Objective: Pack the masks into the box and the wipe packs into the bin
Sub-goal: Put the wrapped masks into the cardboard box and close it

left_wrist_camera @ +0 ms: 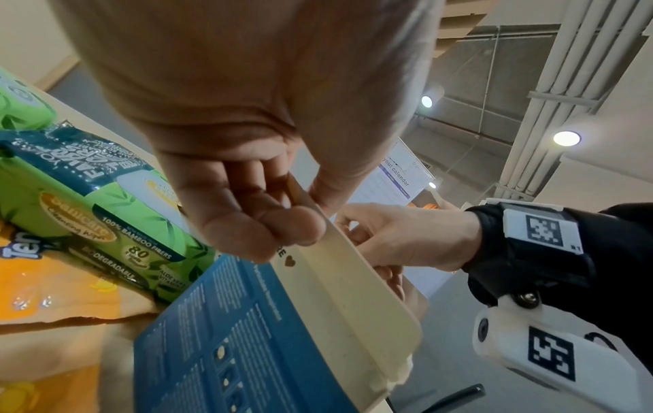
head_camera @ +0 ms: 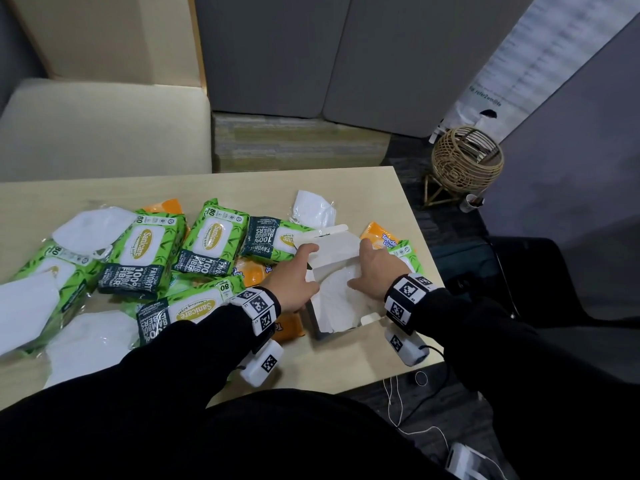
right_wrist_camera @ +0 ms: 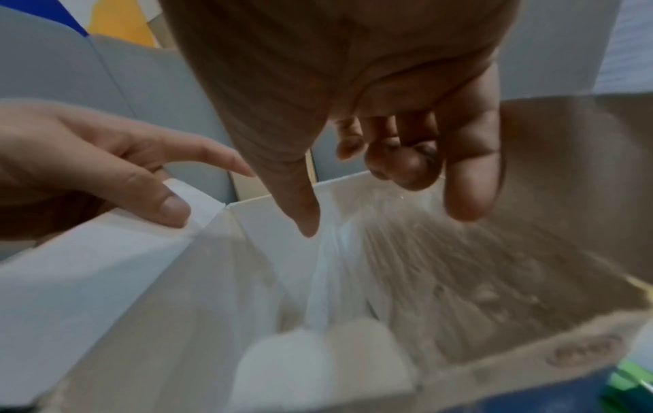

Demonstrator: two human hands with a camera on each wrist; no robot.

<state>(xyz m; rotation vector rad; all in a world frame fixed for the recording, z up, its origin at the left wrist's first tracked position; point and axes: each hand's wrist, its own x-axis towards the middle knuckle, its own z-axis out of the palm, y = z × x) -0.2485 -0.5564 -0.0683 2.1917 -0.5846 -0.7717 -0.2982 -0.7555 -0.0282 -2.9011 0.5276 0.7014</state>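
A pale wooden table (head_camera: 381, 188) fills the space in front of you, with a cream seat (head_camera: 104, 129) and grey panels behind it and dark carpet to the right. Nearest to you, at the table's right front, stands the open box (head_camera: 341, 258), white inside and blue printed outside, its flaps standing up. Your left hand (head_camera: 294, 275) pinches the box's left flap, thumb inside and curled fingers outside, as the left wrist view shows plainly. Your right hand (head_camera: 372, 271) reaches into the box from the right side with fingers loosely bent downward just above a wrapped white mask (head_camera: 337, 289) lying inside; whether the fingertips touch its wrapper you cannot tell from the blurred right wrist view. Just left of the box, orange wipe packs (head_camera: 289, 329) lie partly under your left wrist, and another orange pack (head_camera: 379, 235) shows beyond your right hand. Farther left, green Sanicare wipe packs (head_camera: 145, 251) are scattered across the table, some overlapping. More wrapped white masks (head_camera: 93, 226) lie among them at the left, and one mask (head_camera: 313, 206) sits beyond the box toward the table's far edge. Off the table to the far right, a round wicker basket (head_camera: 465, 161) stands on the floor on a small wooden frame.
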